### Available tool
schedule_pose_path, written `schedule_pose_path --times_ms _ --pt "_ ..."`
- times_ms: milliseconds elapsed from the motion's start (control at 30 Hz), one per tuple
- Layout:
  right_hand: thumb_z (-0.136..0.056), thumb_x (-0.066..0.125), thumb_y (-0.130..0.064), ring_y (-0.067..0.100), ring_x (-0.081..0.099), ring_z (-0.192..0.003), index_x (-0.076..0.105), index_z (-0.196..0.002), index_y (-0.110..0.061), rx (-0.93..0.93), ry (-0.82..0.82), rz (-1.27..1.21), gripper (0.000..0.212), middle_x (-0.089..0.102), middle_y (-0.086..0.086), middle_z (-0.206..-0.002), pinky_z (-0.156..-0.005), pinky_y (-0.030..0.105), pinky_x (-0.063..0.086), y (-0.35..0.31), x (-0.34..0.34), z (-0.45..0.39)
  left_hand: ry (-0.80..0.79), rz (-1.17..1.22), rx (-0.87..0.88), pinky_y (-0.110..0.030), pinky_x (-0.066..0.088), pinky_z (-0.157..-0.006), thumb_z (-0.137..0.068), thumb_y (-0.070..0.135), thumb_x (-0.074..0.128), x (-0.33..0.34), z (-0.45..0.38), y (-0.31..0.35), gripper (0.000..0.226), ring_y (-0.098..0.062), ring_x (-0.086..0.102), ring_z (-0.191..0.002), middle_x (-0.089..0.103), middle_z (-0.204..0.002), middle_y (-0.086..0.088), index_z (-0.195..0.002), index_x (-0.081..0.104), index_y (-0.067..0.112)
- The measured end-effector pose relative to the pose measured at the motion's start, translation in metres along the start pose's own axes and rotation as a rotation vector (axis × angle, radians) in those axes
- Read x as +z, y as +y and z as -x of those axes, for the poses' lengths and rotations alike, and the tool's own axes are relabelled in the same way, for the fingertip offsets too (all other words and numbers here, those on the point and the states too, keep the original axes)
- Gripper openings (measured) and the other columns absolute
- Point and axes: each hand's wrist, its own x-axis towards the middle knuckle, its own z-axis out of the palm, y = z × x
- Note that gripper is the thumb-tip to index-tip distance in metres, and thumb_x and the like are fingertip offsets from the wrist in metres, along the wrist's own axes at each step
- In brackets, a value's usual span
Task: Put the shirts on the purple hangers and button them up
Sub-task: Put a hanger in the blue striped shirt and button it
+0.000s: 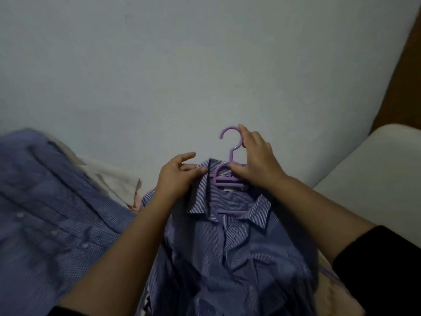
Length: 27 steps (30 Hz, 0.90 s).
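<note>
Nearest the camera, two bare forearms, a dark sleeve (382, 265) on the right one, reaching out over a striped blue shirt (239, 254) spread front-up on a pale sheet (205, 76). Placket open below the collar, no button seen fastened — buttoning judged not yet begun.

Further out, at the collar, a purple hanger (227, 179) already inside the neck: lower bar crossing beneath the collar points, upper bars and hook sticking out past the neckband. Shoulders of the hanger hidden under cloth, so seating there cannot be told.

Left hand (177, 176) pinching the left collar edge between thumb and curled fingers, index finger held straight and free; probably to hold the neckline steady against the hanger. Right hand (255, 158) curled round the hanger, thumb at the neck bar and fingertips up by the hook; a narrow holding grip, likely to centre the hanger within the collar.

Off to the left, a second blue checked shirt (50, 213) lying crumpled with white buttons showing, no hanger visible in it — apparently waiting its turn. Beside it a cream cloth (111, 176). Far right, a white cushion (376, 174), a brown strip beyond it.
</note>
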Motion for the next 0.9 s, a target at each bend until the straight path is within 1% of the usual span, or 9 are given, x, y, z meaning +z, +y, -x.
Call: schedule_pose_path --times_ms 67,133,233,300,400,500,667,767,900 --pt "-0.074 0.074 -0.038 0.02 0.045 -0.11 0.022 -0.144 -0.021 -0.024 0.044 0.021 0.088 0.044 0.003 -0.119 -0.098 0.038 0.032 -0.015 -0.033 -0.006 -0.002 0.092 0.079 -0.017 0.051 -0.071 -0.078 0.01 0.077 -0.009 0.011 0.031 0.047 -0.009 0.065 -0.079 0.073 -0.088 -0.006 -0.12 0.058 0.019" --pt "-0.074 0.074 -0.038 0.02 0.045 -0.11 0.023 -0.144 -0.02 -0.051 0.087 0.045 0.089 0.044 0.003 -0.118 -0.097 0.039 0.032 -0.03 -0.066 -0.012 -0.028 0.082 0.185 -0.017 0.05 -0.076 -0.082 0.014 0.073 -0.017 0.021 0.058 0.041 -0.005 0.066 -0.08 0.072 -0.089 0.002 -0.119 0.058 0.022" --pt "-0.075 0.073 -0.038 0.021 0.046 -0.111 0.021 -0.145 -0.019 -0.094 0.128 0.108 0.09 0.045 0.005 -0.121 -0.097 0.039 0.031 -0.052 -0.112 -0.018 -0.067 -0.095 0.344 -0.012 0.048 -0.082 -0.086 0.02 0.069 -0.032 0.037 0.091 0.032 -0.005 0.064 -0.09 0.068 -0.099 0.007 -0.117 0.062 0.023" --pt "-0.075 0.074 -0.039 0.02 0.047 -0.111 0.021 -0.146 -0.02 -0.114 0.152 0.13 0.09 0.045 0.005 -0.122 -0.098 0.039 0.031 -0.065 -0.138 -0.019 -0.112 -0.194 0.412 -0.016 0.049 -0.089 -0.086 0.023 0.07 -0.042 0.048 0.106 0.03 -0.005 0.065 -0.097 0.069 -0.107 0.005 -0.116 0.065 0.024" --pt "-0.075 0.074 -0.039 0.016 0.051 -0.097 0.02 -0.146 -0.022 -0.138 0.174 0.123 0.092 0.043 0.003 -0.122 -0.096 0.04 0.039 -0.08 -0.168 -0.02 -0.099 -0.373 0.581 -0.02 0.047 -0.095 -0.082 0.042 0.068 -0.055 0.063 0.124 0.041 -0.001 0.061 -0.105 0.068 -0.113 0.011 -0.12 0.067 0.027" --pt "-0.074 0.075 -0.04 0.012 0.054 -0.086 0.017 -0.145 -0.027 -0.157 0.178 0.104 0.092 0.039 -0.004 -0.116 -0.082 0.035 0.05 -0.091 -0.188 -0.021 -0.077 -0.534 0.719 -0.018 0.043 -0.095 -0.074 0.064 0.053 -0.067 0.074 0.136 0.062 0.003 0.055 -0.109 0.06 -0.118 0.019 -0.128 0.06 0.034" --pt "-0.073 0.076 -0.037 0.013 0.06 -0.079 0.022 -0.14 -0.033 -0.185 0.191 0.051 0.086 0.041 -0.005 -0.108 -0.071 0.028 0.052 -0.103 -0.215 -0.024 -0.046 -0.795 0.821 -0.024 0.049 -0.084 -0.064 0.085 0.045 -0.089 0.084 0.151 0.086 0.001 0.052 -0.099 0.054 -0.127 0.015 -0.138 0.045 0.043" --pt "-0.073 0.077 -0.036 0.015 0.061 -0.077 0.023 -0.139 -0.032 -0.19 0.19 0.03 0.085 0.044 -0.002 -0.109 -0.071 0.028 0.052 -0.11 -0.228 -0.026 -0.046 -0.915 0.876 -0.023 0.047 -0.082 -0.063 0.079 0.051 -0.1 0.084 0.16 0.087 -0.006 0.054 -0.102 0.052 -0.129 0.011 -0.142 0.036 0.045" --pt "-0.074 0.077 -0.034 0.017 0.061 -0.075 0.023 -0.14 -0.03 -0.186 0.204 0.034 0.085 0.044 -0.001 -0.108 -0.07 0.027 0.05 -0.116 -0.24 -0.031 0.027 -1.041 0.951 -0.02 0.043 -0.07 -0.061 0.078 0.055 -0.112 0.084 0.168 0.092 -0.007 0.058 -0.092 0.052 -0.127 0.01 -0.144 0.031 0.046"
